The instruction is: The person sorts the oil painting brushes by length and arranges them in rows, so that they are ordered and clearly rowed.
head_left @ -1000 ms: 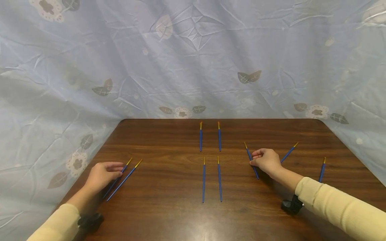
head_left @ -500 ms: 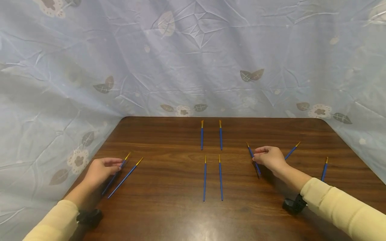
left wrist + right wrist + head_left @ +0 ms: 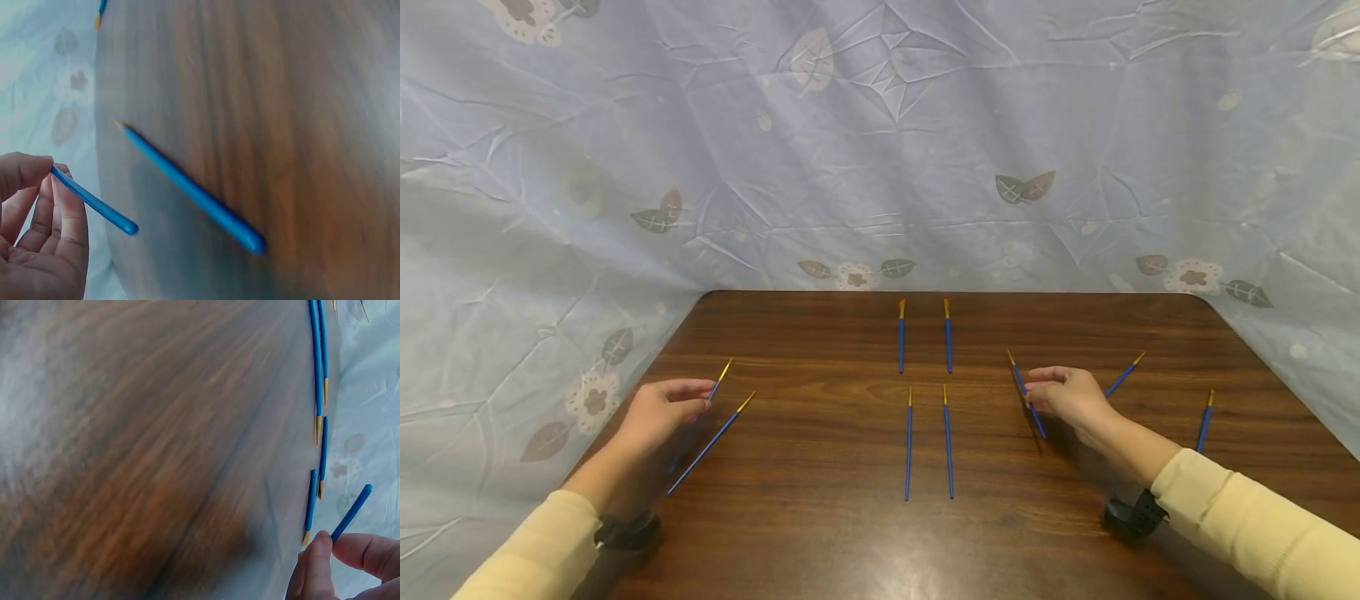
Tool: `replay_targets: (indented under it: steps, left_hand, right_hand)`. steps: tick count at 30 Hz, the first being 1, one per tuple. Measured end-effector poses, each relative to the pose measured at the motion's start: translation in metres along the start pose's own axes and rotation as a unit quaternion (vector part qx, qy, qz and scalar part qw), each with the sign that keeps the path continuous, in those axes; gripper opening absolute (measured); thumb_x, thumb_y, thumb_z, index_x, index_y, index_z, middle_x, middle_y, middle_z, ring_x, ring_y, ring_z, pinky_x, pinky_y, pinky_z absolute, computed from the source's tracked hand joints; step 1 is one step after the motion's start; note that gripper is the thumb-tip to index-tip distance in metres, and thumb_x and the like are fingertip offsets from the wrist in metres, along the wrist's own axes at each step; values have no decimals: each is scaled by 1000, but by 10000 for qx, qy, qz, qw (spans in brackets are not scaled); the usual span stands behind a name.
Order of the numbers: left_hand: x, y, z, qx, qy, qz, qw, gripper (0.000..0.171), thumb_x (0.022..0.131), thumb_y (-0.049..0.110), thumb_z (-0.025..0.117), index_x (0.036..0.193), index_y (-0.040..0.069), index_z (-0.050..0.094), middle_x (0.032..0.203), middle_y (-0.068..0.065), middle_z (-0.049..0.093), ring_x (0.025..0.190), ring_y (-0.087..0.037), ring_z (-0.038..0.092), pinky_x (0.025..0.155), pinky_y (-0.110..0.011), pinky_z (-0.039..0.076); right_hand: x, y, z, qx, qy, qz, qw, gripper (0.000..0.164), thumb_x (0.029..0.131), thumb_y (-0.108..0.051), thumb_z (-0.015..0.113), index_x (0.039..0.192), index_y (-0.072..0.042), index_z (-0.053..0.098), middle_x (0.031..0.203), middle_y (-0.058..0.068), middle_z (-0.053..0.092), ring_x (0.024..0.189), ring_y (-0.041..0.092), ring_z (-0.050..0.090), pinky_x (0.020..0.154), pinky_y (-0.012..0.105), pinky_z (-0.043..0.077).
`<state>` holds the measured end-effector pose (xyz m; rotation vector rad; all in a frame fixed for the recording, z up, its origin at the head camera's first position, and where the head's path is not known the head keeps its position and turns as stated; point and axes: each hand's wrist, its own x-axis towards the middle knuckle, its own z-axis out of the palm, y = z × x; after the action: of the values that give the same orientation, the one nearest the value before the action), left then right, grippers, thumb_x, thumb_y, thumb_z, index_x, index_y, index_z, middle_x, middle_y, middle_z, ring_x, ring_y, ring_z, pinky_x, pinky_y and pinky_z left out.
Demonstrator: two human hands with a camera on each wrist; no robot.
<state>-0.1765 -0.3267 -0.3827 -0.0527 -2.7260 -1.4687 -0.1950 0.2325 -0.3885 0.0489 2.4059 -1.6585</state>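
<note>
On the left side, my left hand (image 3: 658,412) pinches a thin blue paintbrush (image 3: 94,201) between thumb and fingers, its yellow end pointing away from me. A second blue paintbrush (image 3: 711,443) lies slanted on the table just right of that hand. Over the right half, my right hand (image 3: 1075,398) pinches another paintbrush (image 3: 1017,377) around mid-handle; its shadow falls apart from it on the wood. The right wrist view shows this brush's blue handle end (image 3: 352,512) sticking up past the thumb and fingers.
Two paintbrushes (image 3: 909,446) lie side by side mid-table, with two shorter-looking paintbrushes (image 3: 902,342) beyond them. Past my right hand lie a slanted paintbrush (image 3: 1123,377) and another paintbrush (image 3: 1205,425), partly covered by the arm. A patterned cloth (image 3: 880,167) hangs around the brown table (image 3: 820,542).
My left hand has raised its paintbrush and shifted slightly forward and right. The paintbrush in my right hand has come up off the table. The other paintbrushes lie where they were.
</note>
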Motion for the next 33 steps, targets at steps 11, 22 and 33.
replay_targets:
  steps: [11, 22, 33]
  left_hand:
    - [3, 36, 40, -752, -610, -85, 9953, 36, 89, 3, 65, 123, -8, 61, 115, -26, 65, 102, -35, 65, 79, -33, 56]
    - [4, 65, 90, -1544, -1131, -173, 9814, 34, 86, 0, 68, 119, -8, 64, 109, -24, 68, 94, -29, 67, 68, -26, 55]
    - [3, 78, 132, -2074, -1325, -252, 9689, 34, 85, -3, 68, 118, -11, 63, 113, -26, 66, 96, -31, 67, 68, -29, 57]
  right_hand:
    - [-5, -2, 3, 325, -197, 63, 9993, 48, 97, -4, 53, 140, 13, 38, 133, 31, 49, 110, 33, 60, 90, 33, 52]
    - [-10, -2, 13, 732, -234, 89, 9970, 51, 93, 0, 59, 139, 11, 42, 128, 30, 53, 104, 27, 63, 86, 33, 54]
    - [-18, -1, 20, 603, -471, 144, 9970, 42, 94, 1, 57, 131, 17, 45, 115, 24, 60, 99, 26, 63, 83, 34, 55]
